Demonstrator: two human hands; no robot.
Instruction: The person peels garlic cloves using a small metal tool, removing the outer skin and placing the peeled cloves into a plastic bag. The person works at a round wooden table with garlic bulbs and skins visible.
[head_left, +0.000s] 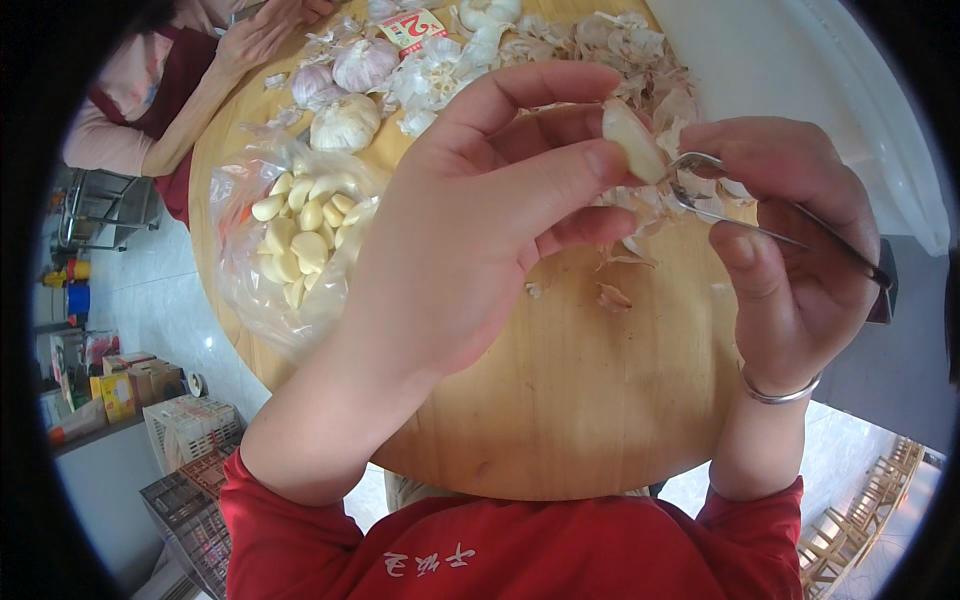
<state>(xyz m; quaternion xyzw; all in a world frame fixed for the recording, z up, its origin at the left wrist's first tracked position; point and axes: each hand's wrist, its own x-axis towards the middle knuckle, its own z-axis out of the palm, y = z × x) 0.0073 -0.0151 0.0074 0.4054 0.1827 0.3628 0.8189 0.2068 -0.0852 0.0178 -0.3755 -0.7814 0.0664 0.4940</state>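
Observation:
My left hand (487, 202) pinches a garlic clove (634, 142) between thumb and fingers, above the round wooden table (585, 390). Metal tweezers (780, 232) are in my right hand (795, 225), their tips at the lower end of the clove. Peeled garlic cloves (309, 251) lie in a clear plastic bag (255, 300), left of my left wrist. Behind my hands are whole garlic bulbs (345, 124) and a large heap of dry garlic skins (630, 52). A small piece of skin (613, 298) rests on the wood between my forearms.
Across the table at the upper left, another person's forearm (202, 112) rests at the edge. A card with printing (412, 31) lies among the bulbs. A white plastic container (847, 90) stands at the right. Crates (191, 427) and boxes are on the lower left.

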